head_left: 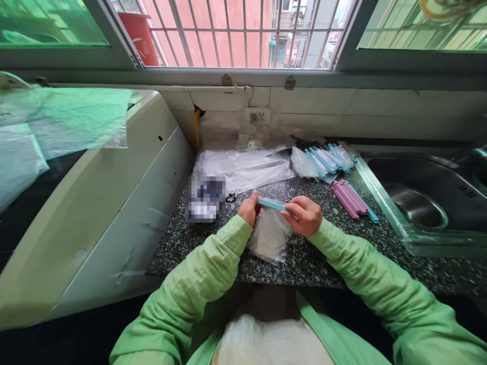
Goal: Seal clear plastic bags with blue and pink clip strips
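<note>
On the near edge of the speckled counter, the left hand and right hand pinch the two ends of a blue clip over a clear bag, with pink clips lying to the right beside the sink.

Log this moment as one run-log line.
left hand: grips blue clip end | right hand: grips other end | clear bag: under clip | pink clips: on counter
</note>
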`<state>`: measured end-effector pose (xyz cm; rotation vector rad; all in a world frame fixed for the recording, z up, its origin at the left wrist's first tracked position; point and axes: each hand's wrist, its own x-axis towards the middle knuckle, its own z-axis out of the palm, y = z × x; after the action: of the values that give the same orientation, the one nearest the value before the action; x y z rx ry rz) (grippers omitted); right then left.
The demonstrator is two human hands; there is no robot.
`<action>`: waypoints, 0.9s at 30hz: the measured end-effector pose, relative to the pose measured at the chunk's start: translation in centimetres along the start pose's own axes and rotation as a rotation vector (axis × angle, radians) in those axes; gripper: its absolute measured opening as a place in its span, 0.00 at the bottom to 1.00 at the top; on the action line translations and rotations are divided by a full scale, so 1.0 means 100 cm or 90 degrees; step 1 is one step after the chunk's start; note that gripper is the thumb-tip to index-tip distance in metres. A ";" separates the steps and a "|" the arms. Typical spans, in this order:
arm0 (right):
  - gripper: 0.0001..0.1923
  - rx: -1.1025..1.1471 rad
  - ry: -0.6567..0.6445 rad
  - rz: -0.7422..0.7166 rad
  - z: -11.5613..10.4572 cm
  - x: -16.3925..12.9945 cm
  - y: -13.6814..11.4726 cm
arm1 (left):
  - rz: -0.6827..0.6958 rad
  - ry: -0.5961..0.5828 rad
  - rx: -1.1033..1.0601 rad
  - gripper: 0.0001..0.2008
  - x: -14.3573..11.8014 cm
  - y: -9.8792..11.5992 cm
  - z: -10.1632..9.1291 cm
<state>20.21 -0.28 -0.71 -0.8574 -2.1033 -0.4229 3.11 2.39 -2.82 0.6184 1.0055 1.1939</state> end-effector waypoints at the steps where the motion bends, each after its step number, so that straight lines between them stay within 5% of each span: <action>1: 0.06 0.001 0.001 -0.003 0.000 0.000 0.000 | 0.006 -0.011 0.000 0.21 0.000 0.000 0.000; 27: 0.06 -0.019 0.006 0.001 -0.003 0.002 0.000 | -0.074 0.012 -0.088 0.19 -0.011 0.013 0.012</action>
<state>20.31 -0.37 -0.36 -0.8735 -2.0913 -0.4581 3.54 1.88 -0.88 0.4353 0.9532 1.1570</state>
